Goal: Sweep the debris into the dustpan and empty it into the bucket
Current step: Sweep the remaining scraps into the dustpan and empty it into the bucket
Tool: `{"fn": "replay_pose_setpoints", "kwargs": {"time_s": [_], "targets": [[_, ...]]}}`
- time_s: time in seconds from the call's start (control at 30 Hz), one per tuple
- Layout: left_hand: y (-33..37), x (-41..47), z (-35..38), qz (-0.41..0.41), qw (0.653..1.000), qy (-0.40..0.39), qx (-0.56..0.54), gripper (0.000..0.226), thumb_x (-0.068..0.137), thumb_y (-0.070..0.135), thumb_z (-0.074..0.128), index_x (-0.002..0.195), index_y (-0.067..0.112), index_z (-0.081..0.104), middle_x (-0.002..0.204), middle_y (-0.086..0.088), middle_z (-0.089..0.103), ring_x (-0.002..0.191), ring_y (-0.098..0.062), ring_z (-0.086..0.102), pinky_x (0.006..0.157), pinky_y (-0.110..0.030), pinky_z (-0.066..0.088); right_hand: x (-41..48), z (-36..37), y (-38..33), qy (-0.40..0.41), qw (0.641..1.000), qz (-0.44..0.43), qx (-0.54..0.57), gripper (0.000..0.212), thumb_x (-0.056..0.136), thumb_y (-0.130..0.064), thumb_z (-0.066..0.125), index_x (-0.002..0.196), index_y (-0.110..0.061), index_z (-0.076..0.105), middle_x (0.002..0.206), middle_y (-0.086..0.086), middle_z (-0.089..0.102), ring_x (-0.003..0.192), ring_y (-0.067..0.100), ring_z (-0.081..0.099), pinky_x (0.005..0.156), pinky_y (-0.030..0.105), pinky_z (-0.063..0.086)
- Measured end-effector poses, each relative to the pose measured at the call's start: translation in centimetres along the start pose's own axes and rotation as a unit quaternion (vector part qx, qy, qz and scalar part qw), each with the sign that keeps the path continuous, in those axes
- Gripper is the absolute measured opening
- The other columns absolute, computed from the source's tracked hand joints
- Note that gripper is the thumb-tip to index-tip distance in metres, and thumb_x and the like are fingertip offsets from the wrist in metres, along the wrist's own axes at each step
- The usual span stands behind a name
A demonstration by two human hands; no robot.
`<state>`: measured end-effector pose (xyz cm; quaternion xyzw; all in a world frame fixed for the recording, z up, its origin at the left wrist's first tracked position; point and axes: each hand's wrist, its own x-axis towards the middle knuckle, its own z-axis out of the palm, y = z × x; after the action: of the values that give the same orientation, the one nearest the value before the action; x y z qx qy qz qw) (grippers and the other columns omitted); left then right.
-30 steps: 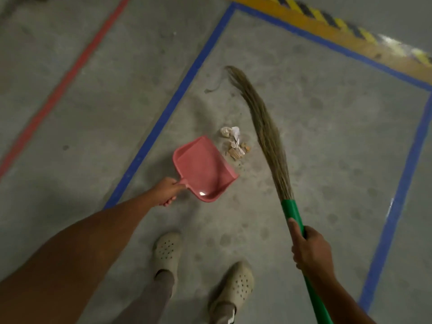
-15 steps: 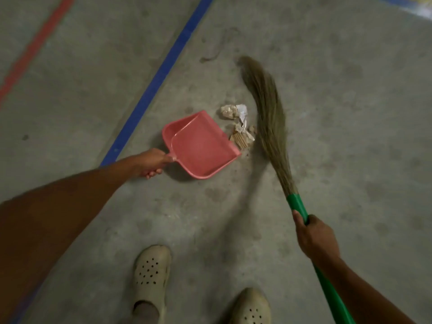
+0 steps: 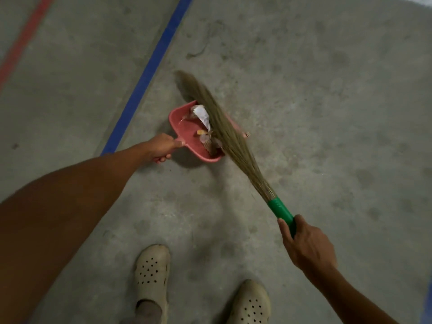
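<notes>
A pink dustpan [image 3: 184, 134] rests on the concrete floor, and my left hand [image 3: 161, 147] grips its short handle. White paper and brown scraps of debris [image 3: 204, 127] lie inside the pan. A grass broom [image 3: 224, 132] with a green handle [image 3: 280, 210] lies slanted across the pan's right side, its bristles over the pan's mouth and blurred. My right hand [image 3: 306, 244] holds the green handle. No bucket is in view.
A blue tape line [image 3: 149, 71] runs diagonally on the floor left of the dustpan, and a red line [image 3: 25, 38] lies further left. My two feet in pale perforated clogs [image 3: 153, 274] stand at the bottom edge. Bare grey concrete [image 3: 327, 113] lies to the right.
The broom has swung left over the dustpan, and the debris that lay on the floor beside the pan now lies inside it. The view has tilted further down.
</notes>
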<state>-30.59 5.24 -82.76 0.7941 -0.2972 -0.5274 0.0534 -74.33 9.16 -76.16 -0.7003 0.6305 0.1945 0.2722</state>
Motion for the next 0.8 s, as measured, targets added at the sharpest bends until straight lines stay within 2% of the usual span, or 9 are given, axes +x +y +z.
{"fn": "replay_pose_setpoints", "kwargs": {"time_s": [0.2, 0.33, 0.4, 0.57, 0.8], "targets": [[-1.9, -1.3, 1.6, 0.056, 0.998, 0.026, -0.008, 0.039, 0.097, 0.047, 0.056, 0.089, 0.009, 0.058, 0.055, -0.006, 0.051, 0.039, -0.015, 0.045, 0.042, -0.025, 0.038, -1.8, 0.7, 1.8, 0.064, 0.997, 0.032, 0.027, 0.049, 0.089, -0.071, 0.023, 0.084, -0.025, 0.040, 0.060, -0.002, 0.054, 0.048, 0.016, 0.054, 0.045, 0.029, 0.048], [-3.9, -2.0, 1.6, 0.057, 0.998, 0.021, 0.006, 0.040, 0.099, 0.044, 0.056, 0.088, 0.006, 0.059, 0.051, -0.006, 0.049, 0.036, -0.016, 0.044, 0.038, -0.025, 0.038, 0.1, 0.2, 1.3, 0.076, 0.994, 0.061, 0.059, 0.043, 0.097, -0.060, 0.033, 0.086, -0.021, 0.046, 0.061, 0.002, 0.055, 0.049, 0.017, 0.053, 0.042, 0.025, 0.039], [-5.4, -2.5, 1.0, 0.041, 0.999, 0.012, 0.013, 0.039, 0.099, 0.042, 0.056, 0.088, 0.006, 0.059, 0.049, -0.005, 0.047, 0.035, -0.016, 0.043, 0.037, -0.025, 0.036, 1.2, 0.0, 1.2, 0.069, 0.993, 0.071, 0.068, 0.044, 0.099, -0.057, 0.034, 0.088, -0.018, 0.049, 0.063, 0.003, 0.056, 0.050, 0.017, 0.054, 0.042, 0.023, 0.035], [-7.5, -2.9, -0.2, 0.000, 1.000, -0.014, 0.021, 0.038, 0.099, 0.047, 0.054, 0.089, 0.011, 0.060, 0.050, -0.004, 0.045, 0.036, -0.015, 0.039, 0.038, -0.024, 0.033, 2.1, 0.8, 1.4, 0.008, 0.994, 0.089, 0.061, 0.046, 0.101, -0.056, 0.034, 0.091, -0.016, 0.054, 0.067, 0.003, 0.059, 0.052, 0.016, 0.057, 0.044, 0.025, 0.045], [-5.0, -1.5, 1.3, 0.018, 0.999, -0.031, 0.040, 0.043, 0.098, 0.051, 0.053, 0.094, 0.009, 0.061, 0.052, -0.006, 0.046, 0.034, -0.015, 0.039, 0.038, -0.023, 0.032, -0.9, 3.6, -0.9, -0.015, 0.996, 0.078, 0.038, 0.044, 0.099, -0.059, 0.030, 0.095, -0.021, 0.051, 0.069, -0.001, 0.059, 0.054, 0.013, 0.058, 0.044, 0.025, 0.044]]}}
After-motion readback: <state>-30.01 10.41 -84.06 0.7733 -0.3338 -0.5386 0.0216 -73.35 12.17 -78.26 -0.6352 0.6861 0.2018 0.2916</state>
